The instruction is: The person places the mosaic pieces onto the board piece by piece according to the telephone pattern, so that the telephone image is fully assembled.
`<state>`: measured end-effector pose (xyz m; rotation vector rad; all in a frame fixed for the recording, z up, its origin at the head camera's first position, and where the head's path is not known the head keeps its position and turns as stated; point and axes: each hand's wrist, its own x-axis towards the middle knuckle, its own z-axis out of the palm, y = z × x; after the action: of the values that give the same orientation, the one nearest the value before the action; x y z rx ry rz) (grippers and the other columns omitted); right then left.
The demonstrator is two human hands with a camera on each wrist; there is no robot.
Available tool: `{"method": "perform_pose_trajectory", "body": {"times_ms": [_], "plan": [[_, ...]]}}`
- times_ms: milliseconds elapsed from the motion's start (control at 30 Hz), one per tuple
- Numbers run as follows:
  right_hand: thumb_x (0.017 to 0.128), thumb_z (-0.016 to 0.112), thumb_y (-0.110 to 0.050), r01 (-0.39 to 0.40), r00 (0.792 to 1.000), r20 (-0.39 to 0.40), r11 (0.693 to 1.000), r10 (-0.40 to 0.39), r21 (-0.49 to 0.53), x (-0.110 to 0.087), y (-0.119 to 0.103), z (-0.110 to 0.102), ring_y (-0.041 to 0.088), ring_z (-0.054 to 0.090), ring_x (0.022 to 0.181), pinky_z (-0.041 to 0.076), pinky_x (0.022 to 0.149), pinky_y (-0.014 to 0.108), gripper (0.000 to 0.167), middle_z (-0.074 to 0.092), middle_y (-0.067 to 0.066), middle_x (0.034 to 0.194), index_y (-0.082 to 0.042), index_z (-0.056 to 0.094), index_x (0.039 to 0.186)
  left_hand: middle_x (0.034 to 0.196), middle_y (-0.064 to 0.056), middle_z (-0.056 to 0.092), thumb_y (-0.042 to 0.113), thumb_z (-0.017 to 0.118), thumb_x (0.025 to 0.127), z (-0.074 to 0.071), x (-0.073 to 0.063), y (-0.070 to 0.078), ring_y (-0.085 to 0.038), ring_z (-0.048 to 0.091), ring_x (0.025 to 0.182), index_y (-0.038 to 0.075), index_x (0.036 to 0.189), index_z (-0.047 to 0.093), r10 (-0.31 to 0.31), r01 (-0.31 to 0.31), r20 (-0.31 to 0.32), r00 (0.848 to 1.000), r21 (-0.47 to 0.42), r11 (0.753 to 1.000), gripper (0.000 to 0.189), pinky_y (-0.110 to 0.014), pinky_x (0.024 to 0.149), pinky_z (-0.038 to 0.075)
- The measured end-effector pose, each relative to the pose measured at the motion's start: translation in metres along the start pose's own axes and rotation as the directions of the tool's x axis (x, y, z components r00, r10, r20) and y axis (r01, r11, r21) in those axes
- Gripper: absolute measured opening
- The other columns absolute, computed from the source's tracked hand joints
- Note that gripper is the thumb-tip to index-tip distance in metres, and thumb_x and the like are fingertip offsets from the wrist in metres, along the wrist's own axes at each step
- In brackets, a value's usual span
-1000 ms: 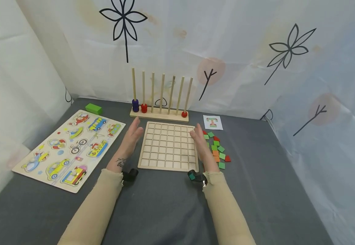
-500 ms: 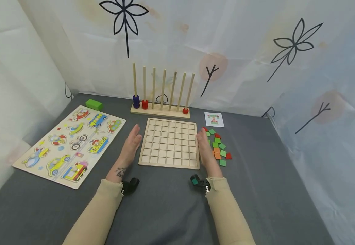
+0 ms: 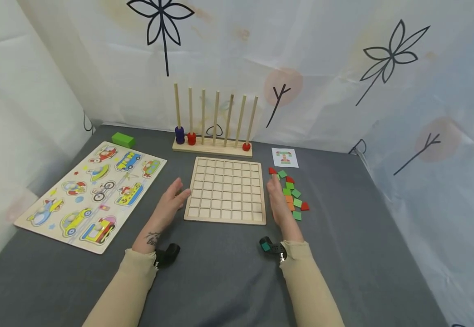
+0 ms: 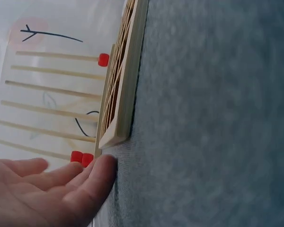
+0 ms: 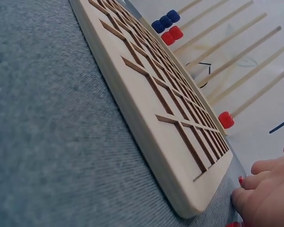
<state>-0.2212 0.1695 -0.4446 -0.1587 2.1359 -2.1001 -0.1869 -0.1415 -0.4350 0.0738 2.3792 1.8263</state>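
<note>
- Table (image 3: 220, 272): dark grey fabric surface, soft creases near the person.
- Room: white cloth (image 3: 327, 68) behind and at both sides, printed with black line flowers, twigs and pale pink circles.
- Board (image 3: 226, 191): pale wood grid, flat on table, between the two hands, in front of the rack.
- Board looks about square, neither side clearly longer; near edge faces the person, grid lines run across and away, very slightly turned.
- Left hand (image 3: 168, 203): fingers loosely extended, thumb spread, grasping nothing; just beside board's left edge, contact hard to tell.
- Right hand (image 3: 278, 204): fingers straight and together, grasping nothing; between board and tiles, hiding some of them.
- Tiles (image 3: 296, 194): red, green, orange, scattered right of board.
- Card (image 3: 284, 157): beyond tiles, shows a coloured figure.
- Rack (image 3: 212, 148): behind board, long axis side to side, upright pegs, blue and red beads.
- Puzzle (image 3: 90, 188): flat at left, long axis slanting away rightward; green block (image 3: 123, 140) at its far end.
</note>
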Motion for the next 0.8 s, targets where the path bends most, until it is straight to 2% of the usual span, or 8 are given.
{"method": "perform_pose_trajectory", "body": {"times_ms": [133,200,367,533,667,800], "plan": [[0.095,0.034,-0.043,-0.032,0.999,0.029,0.998,0.033,-0.046,-0.004,0.001,-0.002,0.027,-0.004,0.143,0.0,0.112,0.046,0.076,-0.007,0.016,0.154,-0.011,-0.011,0.148,0.151,-0.021,0.018,0.049,0.054,0.089,-0.002,0.0,-0.001,-0.038,0.036,0.13,0.005,0.149,0.006,-0.114,0.111,0.015,0.993,0.16,0.981,0.089,-0.05,0.099,0.036],[0.096,0.033,-0.043,-0.042,0.998,0.04,0.997,0.045,-0.068,-0.006,0.001,-0.003,0.028,-0.004,0.143,0.001,0.112,0.047,0.076,-0.007,0.017,0.154,-0.012,-0.012,0.148,0.148,-0.021,0.025,0.053,0.058,0.084,-0.003,0.002,-0.003,-0.037,0.041,0.126,0.005,0.149,0.007,-0.14,0.13,0.027,0.99,0.237,0.963,0.096,-0.05,0.096,0.038],[0.096,0.034,-0.043,-0.043,0.998,0.041,0.997,0.046,-0.063,-0.01,0.002,-0.007,0.031,-0.003,0.142,0.001,0.112,0.047,0.075,-0.005,0.018,0.154,-0.011,-0.009,0.148,0.137,-0.023,0.041,0.05,0.068,0.077,-0.002,0.007,-0.008,-0.035,0.048,0.114,0.003,0.148,0.012,-0.151,0.124,0.047,0.987,0.364,0.923,0.101,-0.047,0.089,0.042],[0.092,0.039,-0.052,-0.023,0.999,0.048,0.998,0.025,-0.052,-0.013,0.004,-0.01,0.032,-0.002,0.142,0.001,0.112,0.048,0.085,-0.004,0.019,0.154,-0.01,-0.008,0.149,0.107,-0.016,0.056,0.042,0.075,0.073,-0.002,0.011,-0.012,-0.025,0.052,0.088,-0.001,0.145,0.023,-0.148,0.109,0.053,0.988,0.45,0.886,0.099,-0.035,0.073,0.042],[0.091,0.039,-0.053,-0.016,0.997,0.068,0.998,0.02,-0.057,-0.016,0.0,-0.011,0.033,-0.002,0.142,0.001,0.112,0.05,0.086,-0.004,0.02,0.153,-0.009,-0.009,0.148,0.087,-0.01,0.057,0.036,0.078,0.071,-0.004,0.011,-0.014,-0.018,0.049,0.071,-0.005,0.141,0.029,-0.156,0.096,0.083,0.984,0.488,0.867,0.095,-0.029,0.06,0.038],[0.092,0.04,-0.05,-0.013,0.998,0.068,0.999,0.016,-0.046,-0.017,-0.001,-0.014,0.033,0.0,0.142,0.002,0.112,0.049,0.084,-0.001,0.021,0.153,-0.009,-0.006,0.149,0.079,-0.008,0.056,0.029,0.079,0.07,-0.004,0.01,-0.012,-0.017,0.049,0.066,-0.006,0.139,0.033,-0.167,0.09,0.103,0.981,0.52,0.849,0.09,-0.028,0.057,0.037]]}}
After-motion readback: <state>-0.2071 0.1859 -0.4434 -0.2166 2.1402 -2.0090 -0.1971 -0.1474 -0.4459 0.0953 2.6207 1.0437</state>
